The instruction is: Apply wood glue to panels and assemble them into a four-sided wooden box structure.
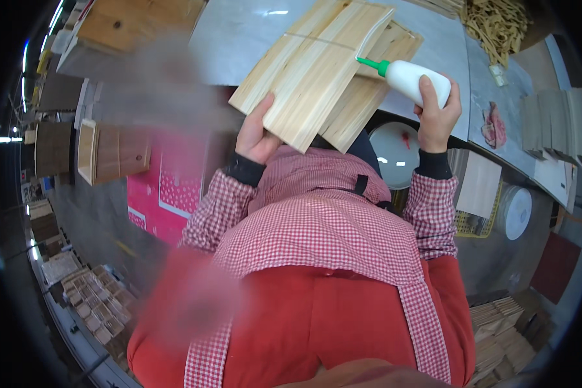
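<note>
in the head view, a wooden board (313, 71) at twelve o'clock is gripped by the left hand (257, 137). a white bottle (412, 79) toward two o'clock is gripped by the right hand (437, 118), and its green nozzle (374, 64) is pointed to the board's right edge.

Wood stacks (498, 323) and wooden boxes (119, 154) show a workshop.

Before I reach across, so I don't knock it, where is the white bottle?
In the head view, the white bottle is in the right hand, upper right of centre, its green nozzle by the right edge of the board in the left hand.
</note>
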A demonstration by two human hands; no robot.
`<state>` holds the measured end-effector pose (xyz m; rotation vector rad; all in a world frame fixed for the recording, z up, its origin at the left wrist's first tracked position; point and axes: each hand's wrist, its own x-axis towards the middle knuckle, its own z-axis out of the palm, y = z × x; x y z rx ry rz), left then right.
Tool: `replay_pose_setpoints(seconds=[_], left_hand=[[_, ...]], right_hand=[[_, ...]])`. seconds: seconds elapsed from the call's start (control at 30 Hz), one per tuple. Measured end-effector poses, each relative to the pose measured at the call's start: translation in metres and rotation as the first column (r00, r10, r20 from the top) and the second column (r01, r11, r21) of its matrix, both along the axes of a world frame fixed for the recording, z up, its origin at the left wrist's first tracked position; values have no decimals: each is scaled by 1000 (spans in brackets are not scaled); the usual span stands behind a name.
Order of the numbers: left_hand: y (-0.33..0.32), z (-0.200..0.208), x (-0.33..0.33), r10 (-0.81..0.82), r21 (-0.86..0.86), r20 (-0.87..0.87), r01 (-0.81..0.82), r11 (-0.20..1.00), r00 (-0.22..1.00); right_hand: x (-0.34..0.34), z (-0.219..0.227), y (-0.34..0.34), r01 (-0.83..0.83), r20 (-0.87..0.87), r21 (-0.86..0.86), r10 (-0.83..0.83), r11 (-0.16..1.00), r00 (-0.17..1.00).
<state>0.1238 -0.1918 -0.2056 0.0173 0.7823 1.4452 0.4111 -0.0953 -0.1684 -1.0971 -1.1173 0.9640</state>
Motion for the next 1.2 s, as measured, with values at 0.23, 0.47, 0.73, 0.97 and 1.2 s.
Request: replay_pose_setpoints(seconds=[0.23,0.47,0.73,0.97,1.2], left_hand=[[23,-6,-13,-19,130,87,7,992,996],[39,4,-16,136,89,35,-138,986,990],[56,3,-29,191,125,16,-191,974,982],[54,-15,-133,78,194,-9,-75,978,997],[21,-33,-183,147,-121,-403,-212,970,903]], right_hand=[[-26,18,-61,-200,85,-9,200,980,976],[-37,16,-67,-268,150,59,257,962,955],[-58,9,-71,-287,73,-5,286,958,955],[-40,19,-58,-193,-192,-21,186,981,964],[-15,-6,4,48,-146,-53,-55,997,988]])
